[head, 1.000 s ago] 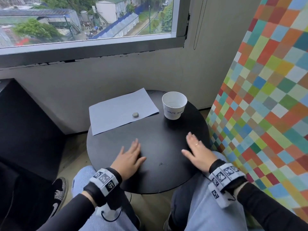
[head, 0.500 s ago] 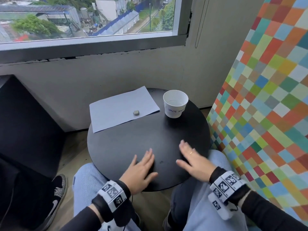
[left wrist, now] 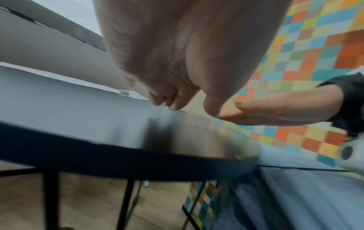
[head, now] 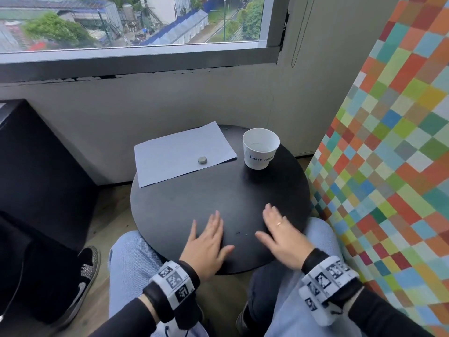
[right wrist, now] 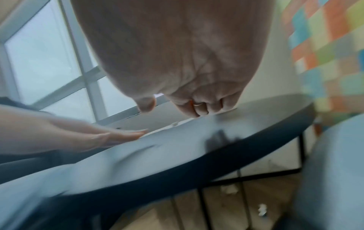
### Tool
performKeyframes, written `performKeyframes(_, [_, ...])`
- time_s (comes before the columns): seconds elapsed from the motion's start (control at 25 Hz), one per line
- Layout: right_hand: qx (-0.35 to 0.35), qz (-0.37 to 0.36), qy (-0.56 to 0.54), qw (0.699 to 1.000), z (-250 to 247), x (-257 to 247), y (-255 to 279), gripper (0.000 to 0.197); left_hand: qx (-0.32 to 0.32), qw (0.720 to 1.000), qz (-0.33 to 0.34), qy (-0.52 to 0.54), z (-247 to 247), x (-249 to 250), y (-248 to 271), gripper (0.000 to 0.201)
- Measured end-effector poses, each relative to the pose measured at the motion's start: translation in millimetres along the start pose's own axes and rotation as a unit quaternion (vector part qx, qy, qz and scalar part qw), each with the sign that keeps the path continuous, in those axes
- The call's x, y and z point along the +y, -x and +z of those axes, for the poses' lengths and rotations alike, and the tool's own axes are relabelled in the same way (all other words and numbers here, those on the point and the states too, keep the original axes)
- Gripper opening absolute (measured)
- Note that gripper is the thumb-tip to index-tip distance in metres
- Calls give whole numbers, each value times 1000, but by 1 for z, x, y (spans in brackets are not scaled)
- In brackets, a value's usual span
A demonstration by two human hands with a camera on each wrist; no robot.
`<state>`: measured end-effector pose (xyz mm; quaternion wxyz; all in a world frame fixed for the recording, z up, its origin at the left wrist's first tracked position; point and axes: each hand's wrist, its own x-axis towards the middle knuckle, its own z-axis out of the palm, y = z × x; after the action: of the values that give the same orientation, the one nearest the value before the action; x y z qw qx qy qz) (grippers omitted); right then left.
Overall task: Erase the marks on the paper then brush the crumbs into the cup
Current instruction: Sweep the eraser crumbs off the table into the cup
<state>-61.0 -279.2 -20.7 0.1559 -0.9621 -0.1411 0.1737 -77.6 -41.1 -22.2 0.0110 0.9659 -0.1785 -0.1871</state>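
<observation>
White paper cup point(head: 260, 148) stands upright on your round black table point(head: 194, 203) — nothing clearly visible inside it. Just left of the cup lies the paper point(head: 179, 154), the eraser point(head: 202, 160) resting on its near edge. Your left hand point(head: 207, 246) and right hand point(head: 283, 235) lie nearer you than the cup — apart, fingers straight, holding nothing.

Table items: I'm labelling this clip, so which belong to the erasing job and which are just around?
Job: paper; eraser lying on it; cup; left hand; right hand.
Around: round table; shoe; checkered wall; window.
</observation>
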Motion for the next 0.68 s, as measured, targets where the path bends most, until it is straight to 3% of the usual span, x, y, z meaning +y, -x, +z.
performKeyframes(0.08, [0, 109, 46, 993, -18, 29, -4, 87, 15, 997, -77, 11, -5, -20, -5, 129])
performKeyframes(0.16, [-33, 162, 70, 984, -22, 42, -3, 86, 2, 991, -131, 29, -7, -34, -12, 121])
performKeyframes(0.24, [-39, 112, 59, 991, -10, 31, 1, 101, -15, 995, -97, 32, -8, -29, -18, 123])
performKeyframes(0.36, [-74, -38, 32, 996, 9, -7, 7, 104, -40, 999, 29, 21, -9, -9, -26, 135])
performKeyframes(0.44, [-100, -76, 20, 992, 2, -15, 3, 95, -31, 998, 33, 42, -20, -14, -35, 106])
performKeyframes(0.52, [-74, -17, -8, 997, -14, 3, -17, 76, -3, 997, -25, 72, -35, -33, -52, 75])
performKeyframes(0.6, [-50, 87, 15, 995, -33, 27, -39, 73, -13, 995, -64, 73, -43, -53, -66, 69])
performKeyframes(0.68, [-55, 116, 46, 991, -37, 31, -48, 78, -25, 997, -52, 53, -40, -55, -73, 70])
